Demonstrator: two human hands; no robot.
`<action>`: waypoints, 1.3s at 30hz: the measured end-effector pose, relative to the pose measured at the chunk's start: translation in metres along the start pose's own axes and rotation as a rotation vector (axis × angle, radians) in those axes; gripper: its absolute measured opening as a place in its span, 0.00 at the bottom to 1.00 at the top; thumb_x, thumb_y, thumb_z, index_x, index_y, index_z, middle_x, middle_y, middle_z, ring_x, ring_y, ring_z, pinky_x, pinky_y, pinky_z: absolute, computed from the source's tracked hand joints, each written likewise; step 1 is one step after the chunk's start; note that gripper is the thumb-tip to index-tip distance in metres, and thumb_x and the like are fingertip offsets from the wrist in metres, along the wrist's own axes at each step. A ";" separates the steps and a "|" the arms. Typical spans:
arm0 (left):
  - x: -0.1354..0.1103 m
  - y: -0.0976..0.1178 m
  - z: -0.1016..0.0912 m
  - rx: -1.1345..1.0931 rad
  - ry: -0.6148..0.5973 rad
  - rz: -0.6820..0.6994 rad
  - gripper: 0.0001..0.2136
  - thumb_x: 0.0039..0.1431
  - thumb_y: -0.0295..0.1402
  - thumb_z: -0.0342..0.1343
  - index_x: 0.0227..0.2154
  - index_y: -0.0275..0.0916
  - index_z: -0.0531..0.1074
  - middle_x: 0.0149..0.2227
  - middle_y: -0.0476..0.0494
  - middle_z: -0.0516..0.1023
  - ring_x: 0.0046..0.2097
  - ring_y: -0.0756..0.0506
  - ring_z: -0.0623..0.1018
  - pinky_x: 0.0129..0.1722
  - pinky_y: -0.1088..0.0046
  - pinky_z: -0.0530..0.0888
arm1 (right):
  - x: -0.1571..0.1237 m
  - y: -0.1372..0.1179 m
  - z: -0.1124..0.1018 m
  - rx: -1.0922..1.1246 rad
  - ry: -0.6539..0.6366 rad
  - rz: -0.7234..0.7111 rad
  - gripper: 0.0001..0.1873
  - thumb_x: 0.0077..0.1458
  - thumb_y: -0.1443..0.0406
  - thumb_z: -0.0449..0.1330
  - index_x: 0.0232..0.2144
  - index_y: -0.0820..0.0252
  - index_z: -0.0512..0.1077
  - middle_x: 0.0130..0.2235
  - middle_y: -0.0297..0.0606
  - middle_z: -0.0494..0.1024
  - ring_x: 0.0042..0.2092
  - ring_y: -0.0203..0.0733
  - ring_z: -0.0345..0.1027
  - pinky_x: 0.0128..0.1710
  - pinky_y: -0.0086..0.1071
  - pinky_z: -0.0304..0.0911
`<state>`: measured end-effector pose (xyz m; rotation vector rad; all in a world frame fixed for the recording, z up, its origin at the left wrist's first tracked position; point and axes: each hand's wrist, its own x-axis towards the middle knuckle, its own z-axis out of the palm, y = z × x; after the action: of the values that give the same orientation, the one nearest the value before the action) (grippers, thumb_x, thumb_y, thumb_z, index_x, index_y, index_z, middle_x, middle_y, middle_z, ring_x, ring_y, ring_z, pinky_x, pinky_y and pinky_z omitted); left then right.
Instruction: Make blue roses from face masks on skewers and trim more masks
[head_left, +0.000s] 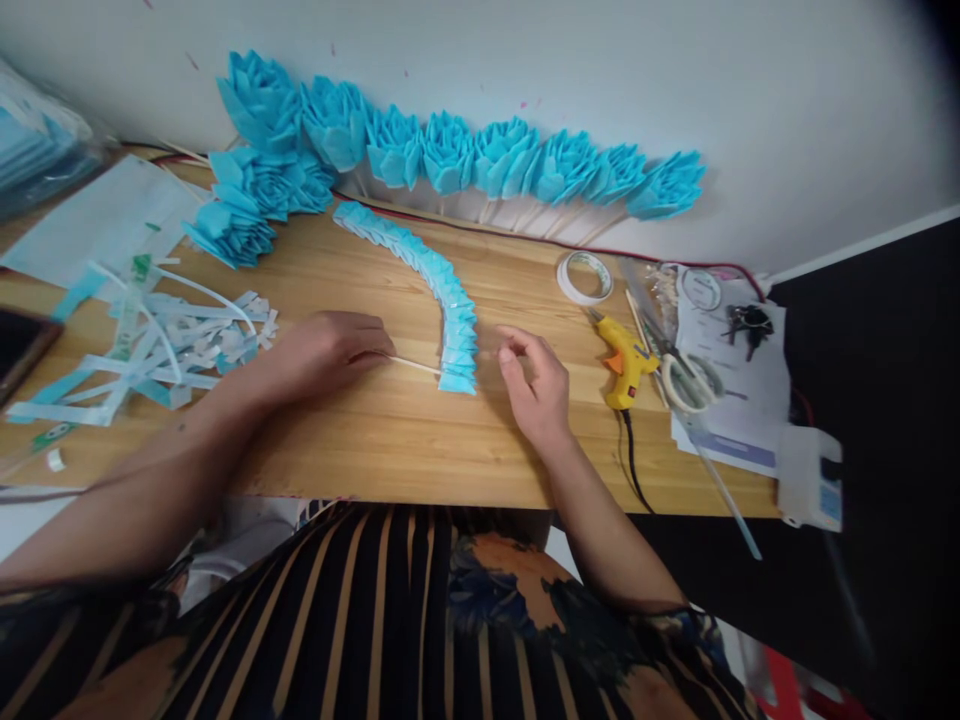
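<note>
A curved strip of overlapping folded blue petals (450,300) lies on the wooden table in front of me. My left hand (337,345) is to its left, fingers closed on a thin wooden stick (414,363). The stick's far end meets the strip near its lower end. Right of the strip, my right hand (536,385) is loosely curled, with thumb and forefinger apart and nothing seen between them. It does not touch the strip.
Blue paper-like flowers (506,158) on sticks lean along the wall. Cut scraps (202,345) lie at left. At right are a tape roll (564,280), a yellow glue gun (626,365), scissors (690,382), papers (750,400) and keys (750,322).
</note>
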<state>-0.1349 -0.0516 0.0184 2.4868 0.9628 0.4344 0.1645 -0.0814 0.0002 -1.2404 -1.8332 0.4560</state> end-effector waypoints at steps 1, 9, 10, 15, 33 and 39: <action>0.000 0.000 0.000 0.001 -0.002 0.000 0.15 0.72 0.37 0.45 0.36 0.39 0.75 0.36 0.42 0.77 0.38 0.44 0.76 0.39 0.69 0.68 | 0.000 0.000 0.000 -0.003 -0.003 -0.004 0.13 0.67 0.60 0.53 0.50 0.52 0.74 0.37 0.35 0.80 0.40 0.42 0.74 0.45 0.41 0.70; 0.000 -0.001 -0.004 -0.009 -0.014 -0.026 0.16 0.72 0.38 0.45 0.36 0.39 0.75 0.36 0.41 0.78 0.38 0.44 0.77 0.40 0.68 0.69 | 0.000 -0.003 0.001 -0.080 -0.055 -0.027 0.14 0.68 0.60 0.52 0.49 0.52 0.75 0.37 0.37 0.81 0.41 0.44 0.74 0.44 0.42 0.70; 0.000 -0.001 -0.004 -0.011 -0.012 -0.025 0.16 0.72 0.38 0.45 0.36 0.39 0.75 0.36 0.41 0.78 0.38 0.44 0.77 0.39 0.68 0.69 | 0.000 -0.002 0.001 -0.086 -0.059 -0.024 0.14 0.68 0.59 0.52 0.49 0.52 0.75 0.38 0.37 0.81 0.41 0.45 0.74 0.44 0.42 0.70; 0.000 -0.001 -0.004 -0.003 -0.017 -0.024 0.16 0.72 0.37 0.44 0.36 0.38 0.75 0.37 0.41 0.78 0.39 0.44 0.77 0.40 0.69 0.69 | 0.000 -0.002 0.001 -0.090 -0.073 -0.026 0.14 0.68 0.60 0.52 0.48 0.51 0.75 0.39 0.37 0.81 0.41 0.45 0.74 0.44 0.41 0.70; 0.000 -0.002 -0.006 -0.009 -0.014 -0.020 0.17 0.73 0.38 0.43 0.36 0.38 0.76 0.37 0.41 0.78 0.39 0.44 0.77 0.41 0.69 0.69 | 0.001 -0.005 0.000 0.027 -0.261 -0.119 0.16 0.68 0.61 0.52 0.54 0.50 0.73 0.43 0.36 0.84 0.47 0.45 0.74 0.50 0.45 0.68; -0.001 -0.003 -0.006 -0.015 0.009 -0.018 0.17 0.73 0.38 0.44 0.37 0.37 0.77 0.37 0.41 0.79 0.39 0.45 0.77 0.41 0.70 0.68 | 0.001 -0.004 0.001 -0.012 -0.293 -0.104 0.16 0.68 0.60 0.53 0.54 0.49 0.74 0.43 0.35 0.84 0.46 0.45 0.75 0.50 0.46 0.66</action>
<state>-0.1400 -0.0489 0.0224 2.4635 0.9808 0.4453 0.1612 -0.0827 0.0030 -1.1249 -2.1383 0.5945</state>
